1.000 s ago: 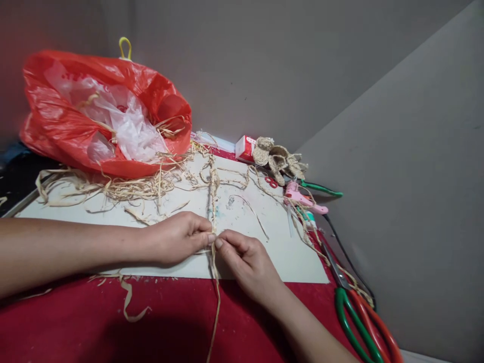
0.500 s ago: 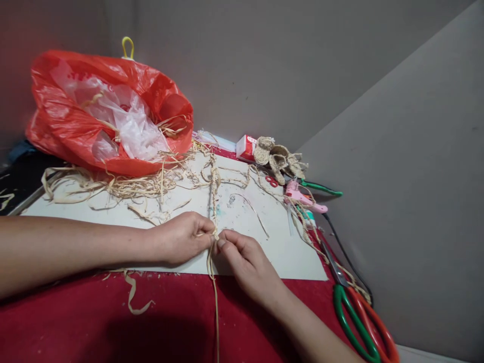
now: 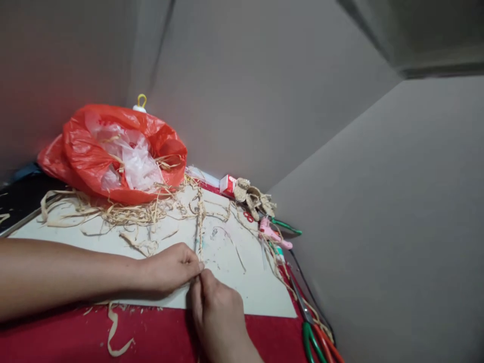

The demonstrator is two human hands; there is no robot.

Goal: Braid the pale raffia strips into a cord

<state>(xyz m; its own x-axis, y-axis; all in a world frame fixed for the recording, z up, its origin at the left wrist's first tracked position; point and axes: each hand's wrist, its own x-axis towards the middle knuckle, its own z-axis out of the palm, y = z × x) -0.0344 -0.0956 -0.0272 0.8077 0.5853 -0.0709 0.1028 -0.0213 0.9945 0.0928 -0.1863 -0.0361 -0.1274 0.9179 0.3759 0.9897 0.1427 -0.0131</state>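
Note:
A thin braided raffia cord point(image 3: 200, 227) runs down the white board point(image 3: 264, 295) toward me. My left hand point(image 3: 172, 267) pinches it near its lower end, thumb and fingertips closed together. Just below and touching, my right hand point(image 3: 221, 307) is closed with its knuckles up, on the loose raffia strands under the braid. Those strands are mostly hidden by the right hand. Loose raffia point(image 3: 132, 212) lies in a tangled heap beyond my left forearm.
A red plastic bag point(image 3: 86, 171) with clear plastic inside stands at the back left. Along the right lie a pink glue gun point(image 3: 273, 233), large scissors point(image 3: 312, 327) with green and orange handles, woven raffia pieces point(image 3: 253, 196) and a small red-white box point(image 3: 227, 185). Red cloth point(image 3: 151, 335) covers the near edge.
My right hand has turned knuckles-up and moved down, closing over the strands below the braid. My left hand keeps its pinch. The camera view has tilted up and shifted right.

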